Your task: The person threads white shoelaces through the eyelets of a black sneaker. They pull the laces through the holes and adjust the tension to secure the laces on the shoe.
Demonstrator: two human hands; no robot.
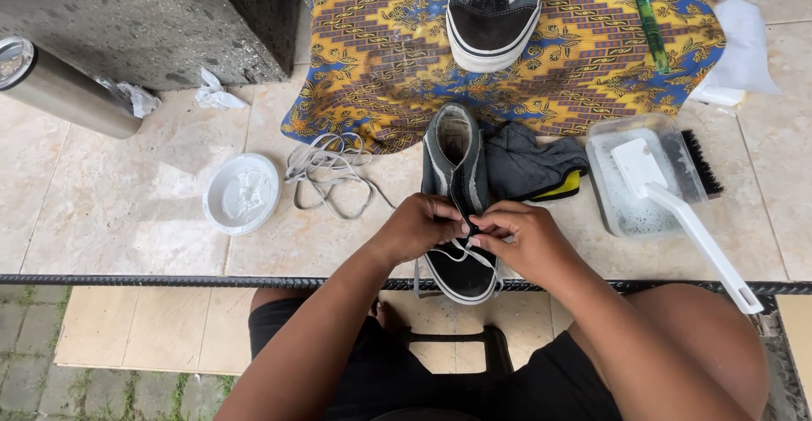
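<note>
The black shoe (pixel 458 210) lies on the tiled counter (pixel 127 210) right in front of the person, its long axis pointing away from the body, toe toward them. Both hands meet over its middle. The left hand (pixel 416 228) and the right hand (pixel 520 239) each pinch the white lace (pixel 463 250) with closed fingers, equally near.

The shoe (pixel 458 210) under my hands is black with a white sole and white lace (pixel 463 250). A second shoe (pixel 493 11), black with a white rim, sits on a cloth (pixel 397 57) patterned in yellow, blue and orange. Loose laces (pixel 326 172) are pale grey. The small lid (pixel 242 193) is white, the rag (pixel 529 166) grey with a yellow edge, the brush (pixel 677 210) white with black bristles, the toothbrush (pixel 650 24) green, and the floor (pixel 110 201) beige tile.
</note>
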